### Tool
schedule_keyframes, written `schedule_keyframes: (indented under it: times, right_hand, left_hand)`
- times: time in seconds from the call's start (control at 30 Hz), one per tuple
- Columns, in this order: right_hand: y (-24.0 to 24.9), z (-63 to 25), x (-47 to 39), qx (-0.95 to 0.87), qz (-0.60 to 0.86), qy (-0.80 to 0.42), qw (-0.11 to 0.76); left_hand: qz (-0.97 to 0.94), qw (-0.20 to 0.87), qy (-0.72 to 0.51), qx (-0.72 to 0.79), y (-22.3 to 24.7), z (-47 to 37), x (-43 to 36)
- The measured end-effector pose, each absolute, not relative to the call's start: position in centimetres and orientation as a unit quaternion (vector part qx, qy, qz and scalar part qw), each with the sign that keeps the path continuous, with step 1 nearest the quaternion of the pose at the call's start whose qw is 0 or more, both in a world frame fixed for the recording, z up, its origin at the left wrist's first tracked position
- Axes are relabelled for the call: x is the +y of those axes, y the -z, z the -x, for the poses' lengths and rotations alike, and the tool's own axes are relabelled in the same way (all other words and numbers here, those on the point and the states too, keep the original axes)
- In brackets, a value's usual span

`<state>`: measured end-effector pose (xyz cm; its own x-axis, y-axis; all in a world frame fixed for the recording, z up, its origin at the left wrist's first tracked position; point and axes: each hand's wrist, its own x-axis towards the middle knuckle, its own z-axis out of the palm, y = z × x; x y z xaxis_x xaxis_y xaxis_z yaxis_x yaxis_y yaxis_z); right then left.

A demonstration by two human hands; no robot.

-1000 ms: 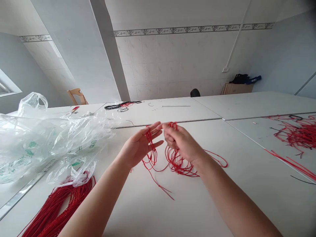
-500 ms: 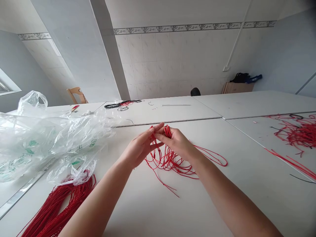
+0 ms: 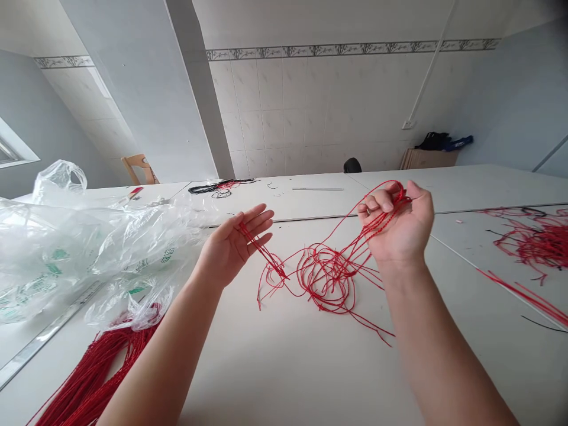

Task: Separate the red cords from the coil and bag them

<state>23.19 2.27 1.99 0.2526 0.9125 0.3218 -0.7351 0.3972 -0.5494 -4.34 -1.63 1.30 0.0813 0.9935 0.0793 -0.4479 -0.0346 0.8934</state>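
Thin red cords (image 3: 328,275) lie in a loose tangle on the white table (image 3: 284,367) between my hands. My left hand (image 3: 237,242), palm up, pinches a few red strands between thumb and palm side while its other fingers are stretched out. Those strands run down to the tangle's left end. On the right, my right hand (image 3: 397,222) is raised above the table with its fingers curled round several red cord loops, which slope down into the tangle.
Clear plastic bags (image 3: 133,236) cover the left side, above a thick red cord bundle (image 3: 97,373) and beside a metal ruler (image 3: 44,337). More red cords (image 3: 536,239) lie at the right. Black cords (image 3: 213,188) and a thin ruler (image 3: 318,189) sit farther back.
My hands, together before, have moved apart. My right hand has gone right and up with cord loops, and my left slightly left with a few strands. The tangle has spread.
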Motion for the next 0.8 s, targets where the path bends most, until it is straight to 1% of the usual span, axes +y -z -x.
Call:
schedule_keyframes:
  times: [0.03, 0.1, 0.2, 0.27, 0.33, 0.43, 0.5, 0.57, 0.63, 0.7, 0.8]
  right_hand:
    - [-2.0, -22.9, 2.1, -0.317, 0.143, -0.529, 0.774]
    - [-1.9, -21.8, 1.6, -0.348, 0.143, -0.582, 0.722]
    - [-1.2, -19.4, 0.6, -0.396, 0.154, -0.696, 0.578]
    - [-0.4, -17.7, -0.1, -0.447, 0.180, -0.719, 0.501]
    - [0.4, -16.5, -0.8, -0.521, 0.219, -0.681, 0.467]
    - [1.4, -15.5, -1.5, -0.614, 0.273, -0.587, 0.452]
    - [1.5, -15.6, -1.2, -0.635, 0.287, -0.563, 0.444]
    - [0.8, -16.6, -0.5, -0.617, 0.273, -0.584, 0.450]
    - [-0.4, -18.8, 0.6, -0.562, 0.245, -0.619, 0.491]
    - [-1.8, -22.4, 1.5, -0.483, 0.222, -0.620, 0.577]
    - [-3.3, -29.2, 2.2, -0.369, 0.228, -0.575, 0.693]
  left_hand:
    - [-0.413, 0.613, -0.585, 0.332, -1.2, 4.2, -1.6]
    - [-0.428, 0.623, -0.569, 0.324, -0.9, 3.9, -1.7]
    - [-0.468, 0.637, -0.533, 0.303, -0.2, 3.3, -1.7]
    - [-0.500, 0.639, -0.506, 0.292, 0.2, 2.9, -1.9]
    - [-0.522, 0.636, -0.490, 0.289, 0.5, 2.6, -2.1]
    - [-0.529, 0.624, -0.492, 0.297, 0.9, 2.1, -2.5]
    - [-0.528, 0.617, -0.499, 0.301, 0.8, 2.0, -2.5]
    - [-0.509, 0.615, -0.519, 0.304, 0.1, 2.4, -2.5]
    - [-0.449, 0.612, -0.574, 0.308, -1.4, 3.6, -2.4]
    - [-0.352, 0.596, -0.660, 0.292, -3.3, 5.8, -2.5]
    - [-0.259, 0.576, -0.748, 0.201, -5.9, 10.2, -3.1]
